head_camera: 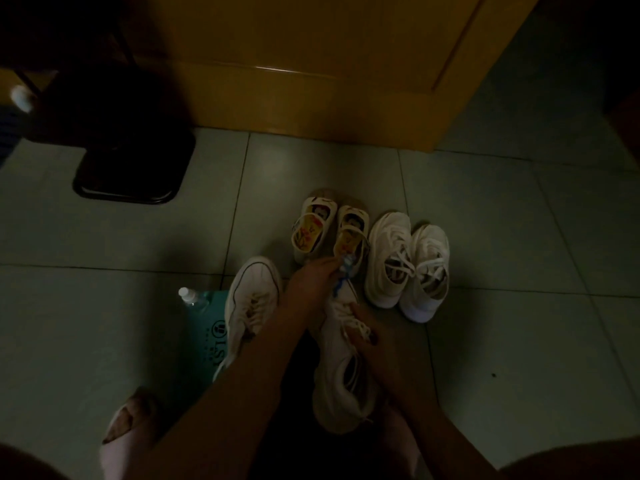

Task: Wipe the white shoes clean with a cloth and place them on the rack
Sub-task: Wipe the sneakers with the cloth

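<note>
Left hand [311, 289] fingers pinch a cloth [341, 284] at the shoe's [337, 393] twelve o'clock end; right hand [372, 341] fingers grip its laced middle.

Shoe pairs [408, 261] crowd ahead; bottle [189, 296] left; right floor [519, 341] seemingly open.

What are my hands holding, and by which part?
Left hand pinches the cloth by one end; right hand grips the sneaker at its laces.
</note>
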`<action>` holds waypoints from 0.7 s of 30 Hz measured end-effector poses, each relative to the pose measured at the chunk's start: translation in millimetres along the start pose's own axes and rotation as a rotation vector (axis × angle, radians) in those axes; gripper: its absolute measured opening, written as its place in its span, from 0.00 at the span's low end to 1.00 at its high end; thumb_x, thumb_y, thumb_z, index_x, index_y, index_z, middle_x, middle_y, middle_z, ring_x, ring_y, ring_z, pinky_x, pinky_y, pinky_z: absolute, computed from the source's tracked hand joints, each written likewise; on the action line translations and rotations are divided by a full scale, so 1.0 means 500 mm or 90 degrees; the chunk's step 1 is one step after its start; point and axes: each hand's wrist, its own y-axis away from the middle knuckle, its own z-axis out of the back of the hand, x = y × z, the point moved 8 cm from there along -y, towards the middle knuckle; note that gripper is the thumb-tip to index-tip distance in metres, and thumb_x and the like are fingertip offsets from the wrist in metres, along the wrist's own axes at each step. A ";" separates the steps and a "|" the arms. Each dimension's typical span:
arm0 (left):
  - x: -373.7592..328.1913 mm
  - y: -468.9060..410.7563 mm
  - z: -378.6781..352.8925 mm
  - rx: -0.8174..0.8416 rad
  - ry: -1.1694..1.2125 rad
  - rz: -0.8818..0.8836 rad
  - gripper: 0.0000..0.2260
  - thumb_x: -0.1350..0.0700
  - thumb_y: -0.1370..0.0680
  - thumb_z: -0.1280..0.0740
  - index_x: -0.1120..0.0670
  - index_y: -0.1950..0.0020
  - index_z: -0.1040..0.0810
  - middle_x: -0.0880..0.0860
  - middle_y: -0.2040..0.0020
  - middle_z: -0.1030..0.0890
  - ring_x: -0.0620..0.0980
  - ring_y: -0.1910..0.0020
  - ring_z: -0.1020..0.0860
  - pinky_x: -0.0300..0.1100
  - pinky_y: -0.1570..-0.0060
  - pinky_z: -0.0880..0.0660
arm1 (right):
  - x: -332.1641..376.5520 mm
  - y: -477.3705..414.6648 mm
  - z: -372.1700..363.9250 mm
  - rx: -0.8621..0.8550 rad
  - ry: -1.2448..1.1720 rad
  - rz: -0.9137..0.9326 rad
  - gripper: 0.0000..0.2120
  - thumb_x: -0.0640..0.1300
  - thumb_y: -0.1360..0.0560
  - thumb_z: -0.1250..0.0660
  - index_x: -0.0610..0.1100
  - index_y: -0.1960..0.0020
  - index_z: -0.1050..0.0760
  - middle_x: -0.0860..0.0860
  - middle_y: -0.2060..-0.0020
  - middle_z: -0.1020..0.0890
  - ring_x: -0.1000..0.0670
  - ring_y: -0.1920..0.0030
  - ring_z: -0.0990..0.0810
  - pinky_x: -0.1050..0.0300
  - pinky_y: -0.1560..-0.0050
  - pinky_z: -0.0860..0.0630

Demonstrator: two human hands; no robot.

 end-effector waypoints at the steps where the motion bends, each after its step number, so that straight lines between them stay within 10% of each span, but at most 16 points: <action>1: 0.006 0.005 0.002 -0.013 0.043 0.016 0.17 0.58 0.22 0.38 0.61 0.33 0.28 0.59 0.32 0.28 0.57 0.32 0.30 0.34 0.34 0.36 | 0.010 -0.001 0.003 -0.014 0.005 0.001 0.22 0.36 0.23 0.39 0.36 0.30 0.37 0.46 0.29 0.37 0.58 0.33 0.41 0.89 0.52 0.44; 5: 0.009 0.058 0.011 -0.081 0.078 0.028 0.17 0.61 0.19 0.41 0.57 0.30 0.31 0.56 0.30 0.30 0.53 0.31 0.32 0.21 0.42 0.42 | -0.004 -0.002 -0.006 -0.027 -0.013 -0.061 0.23 0.38 0.23 0.37 0.39 0.30 0.35 0.44 0.30 0.33 0.47 0.28 0.36 0.82 0.47 0.39; 11: 0.084 0.127 -0.029 -0.103 0.511 0.242 0.22 0.41 0.29 0.31 0.53 0.41 0.20 0.56 0.41 0.20 0.56 0.41 0.22 0.54 0.35 0.30 | 0.008 0.002 0.003 -0.033 -0.010 -0.029 0.22 0.36 0.23 0.37 0.34 0.31 0.36 0.42 0.31 0.33 0.53 0.33 0.34 0.89 0.57 0.43; 21: 0.082 0.252 -0.060 -0.181 0.619 0.280 0.08 0.56 0.21 0.38 0.53 0.46 0.21 0.55 0.47 0.19 0.50 0.51 0.22 0.42 0.52 0.27 | 0.002 0.000 -0.015 -0.006 -0.062 -0.058 0.23 0.36 0.23 0.39 0.37 0.29 0.38 0.48 0.31 0.34 0.51 0.30 0.36 0.85 0.53 0.38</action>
